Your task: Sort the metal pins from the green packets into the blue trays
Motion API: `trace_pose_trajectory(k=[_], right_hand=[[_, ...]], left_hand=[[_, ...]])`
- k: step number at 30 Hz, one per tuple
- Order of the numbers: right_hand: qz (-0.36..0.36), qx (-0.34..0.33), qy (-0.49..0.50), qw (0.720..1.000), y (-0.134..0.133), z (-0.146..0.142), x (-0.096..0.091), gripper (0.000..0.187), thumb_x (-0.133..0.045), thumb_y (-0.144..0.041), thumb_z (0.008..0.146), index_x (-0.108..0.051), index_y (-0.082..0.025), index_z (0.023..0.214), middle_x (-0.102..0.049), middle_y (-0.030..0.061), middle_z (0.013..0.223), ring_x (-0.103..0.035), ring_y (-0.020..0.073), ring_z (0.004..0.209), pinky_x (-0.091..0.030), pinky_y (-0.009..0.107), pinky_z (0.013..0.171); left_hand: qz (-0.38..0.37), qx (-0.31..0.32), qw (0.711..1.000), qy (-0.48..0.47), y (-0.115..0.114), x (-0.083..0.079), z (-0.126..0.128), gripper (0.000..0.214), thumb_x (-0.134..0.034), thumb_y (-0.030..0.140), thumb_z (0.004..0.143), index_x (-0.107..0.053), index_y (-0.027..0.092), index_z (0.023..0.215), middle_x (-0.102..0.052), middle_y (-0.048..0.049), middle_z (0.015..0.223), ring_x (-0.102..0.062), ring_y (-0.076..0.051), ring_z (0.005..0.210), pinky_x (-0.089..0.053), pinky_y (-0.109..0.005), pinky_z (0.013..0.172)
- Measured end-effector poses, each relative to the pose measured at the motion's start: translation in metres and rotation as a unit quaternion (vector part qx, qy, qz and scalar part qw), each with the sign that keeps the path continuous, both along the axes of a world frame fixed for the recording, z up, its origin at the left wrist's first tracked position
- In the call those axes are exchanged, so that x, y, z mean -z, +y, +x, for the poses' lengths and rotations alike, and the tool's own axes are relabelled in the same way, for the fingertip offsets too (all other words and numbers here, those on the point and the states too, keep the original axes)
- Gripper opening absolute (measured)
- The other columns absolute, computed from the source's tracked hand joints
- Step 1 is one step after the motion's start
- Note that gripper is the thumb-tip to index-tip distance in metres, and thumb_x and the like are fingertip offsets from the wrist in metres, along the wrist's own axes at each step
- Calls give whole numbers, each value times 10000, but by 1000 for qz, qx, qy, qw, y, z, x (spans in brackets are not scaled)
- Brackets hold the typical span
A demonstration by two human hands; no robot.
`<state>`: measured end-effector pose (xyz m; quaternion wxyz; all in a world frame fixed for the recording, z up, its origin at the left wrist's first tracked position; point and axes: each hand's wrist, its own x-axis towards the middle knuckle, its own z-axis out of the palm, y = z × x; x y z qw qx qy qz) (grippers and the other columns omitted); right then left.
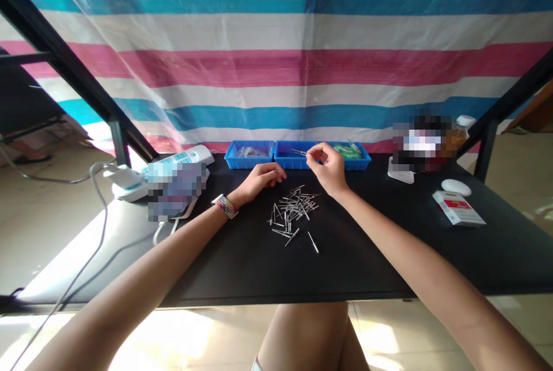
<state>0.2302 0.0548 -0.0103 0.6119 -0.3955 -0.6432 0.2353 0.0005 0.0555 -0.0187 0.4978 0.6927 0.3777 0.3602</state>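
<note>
A loose heap of small metal pins [292, 211] lies on the black table [242, 267] in front of me. My right hand [328, 170] is raised just beyond the heap, near the blue trays, and pinches a thin metal pin [299, 152] between thumb and fingers. My left hand [259, 178] rests on the table left of the heap, fingers curled down, with nothing I can see in it. A beaded band sits on my left wrist [225, 205].
Blue trays stand at the table's back: the left blue tray [250, 159], the middle blue tray [290, 161], and one with green parts [351, 152]. A white device with cable [129, 182] lies far left. A white mouse [456, 187] and a red-white box [458, 208] lie right.
</note>
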Motion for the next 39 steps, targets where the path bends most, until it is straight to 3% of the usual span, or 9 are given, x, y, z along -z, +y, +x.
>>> trace_pose_trajectory(k=[4, 8, 10, 14, 19, 25, 30, 33, 39], right_hand=[[11, 48, -132, 990, 16, 5, -5, 73, -663, -231, 871, -718, -216, 825, -707, 46, 875, -589, 181, 656, -489, 350, 700], [49, 89, -206, 973, 7, 13, -9, 140, -651, -204, 899, -738, -215, 790, -674, 53, 847, -540, 177, 659, -443, 341, 694], [63, 63, -231, 969, -4, 18, -11, 134, -653, -191, 900, -744, -217, 804, -658, 46, 836, -513, 167, 639, -423, 330, 664], [24, -60, -303, 951, -20, 26, -8, 97, -700, -151, 852, -759, -220, 817, -676, 22, 844, -488, 132, 584, -404, 308, 621], [-48, -81, -351, 931, -21, 28, 11, 118, -751, -99, 783, -758, -214, 810, -679, 11, 846, -543, 126, 622, -404, 285, 635], [-55, -98, -308, 945, -18, 31, 18, 105, -685, -104, 803, -697, -205, 775, -661, 2, 825, -543, 122, 634, -401, 268, 628], [-102, -112, -133, 979, -21, 22, 24, 52, -669, -265, 833, -660, -216, 815, -656, -2, 749, -571, 154, 631, -451, 289, 602], [-142, -121, -47, 981, -23, 15, 27, 114, -690, -329, 818, -653, -223, 837, -652, -1, 723, -604, 172, 626, -474, 301, 574], [-154, -126, -14, 980, -26, 11, 25, 134, -722, -340, 798, -653, -231, 832, -639, -4, 680, -627, 185, 629, -494, 301, 553]], left_hand=[[-5, -3, 1000, 10, -1, -1, -1, 272, -620, 377, 841, -722, 132, 899, -635, -33, 778, -499, -120, 640, -321, -240, 548], [-4, -5, 1000, 11, -2, -2, 0, 288, -616, 400, 839, -717, 133, 883, -633, -33, 773, -494, -121, 635, -318, -244, 548], [-1, -7, 1000, 16, -3, -2, 1, 288, -611, 399, 831, -716, 134, 879, -637, -36, 773, -497, -125, 638, -325, -246, 551], [4, -3, 1000, 15, -4, -4, 1, 280, -612, 382, 813, -720, 131, 874, -641, -38, 769, -502, -126, 639, -335, -248, 552], [8, -4, 1000, 16, -4, -4, 2, 267, -619, 375, 822, -724, 134, 867, -642, -36, 770, -500, -123, 639, -337, -244, 549], [13, -8, 999, 31, -3, -3, 2, 285, -614, 403, 852, -717, 140, 883, -645, -37, 783, -508, -128, 648, -351, -243, 551], [27, -9, 999, 31, -2, -3, 2, 342, -624, 472, 899, -714, 143, 937, -638, -25, 784, -506, -120, 624, -365, -243, 552], [31, -1, 998, 46, -2, -3, 3, 425, -600, 545, 939, -724, 138, 920, -637, -28, 766, -502, -118, 615, -379, -248, 567], [39, 5, 997, 73, -3, -6, 4, 458, -617, 577, 939, -742, 148, 839, -665, -46, 764, -526, -137, 663, -388, -250, 581]])
